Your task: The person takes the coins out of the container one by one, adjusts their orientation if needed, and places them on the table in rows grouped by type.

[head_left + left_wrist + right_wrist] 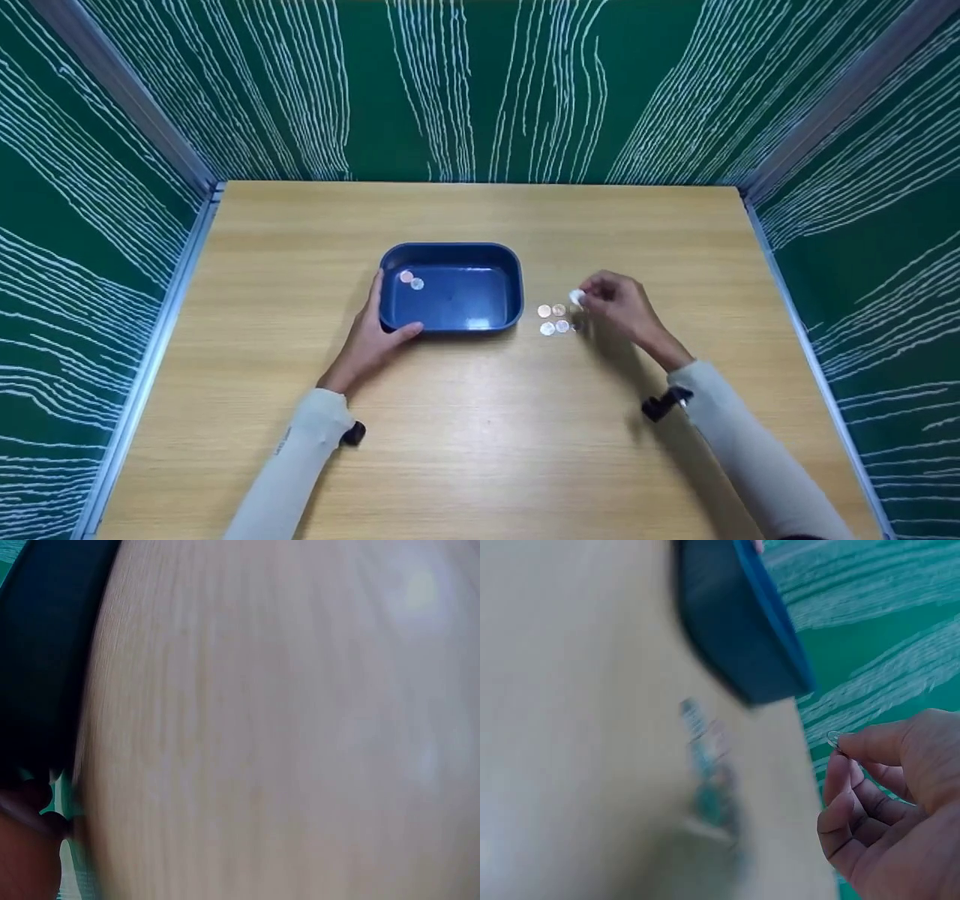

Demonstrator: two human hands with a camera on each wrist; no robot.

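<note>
A dark blue rectangular tray (pixel 450 300) stands on the table, with a copper-coloured coin (pixel 406 277) and a silver coin (pixel 418 284) lying inside near its left end. My left hand (pixel 371 330) holds the tray's front left corner, fingers along the left wall and thumb at the front rim. Between the thumb and index finger of my right hand (pixel 619 304) a silver coin (pixel 833 738) is pinched, raised above the table. Beneath and left of that hand, several coins (pixel 562 326) lie in two short rows, partly covered by it; the right wrist view blurs them.
The light wooden table (pixel 465 442) is bounded by green walls (pixel 540 90) with white wavy lines at the back and both sides. Metal posts (pixel 135 90) stand at the back corners. A small black camera (pixel 664 403) sticks out from the right wrist.
</note>
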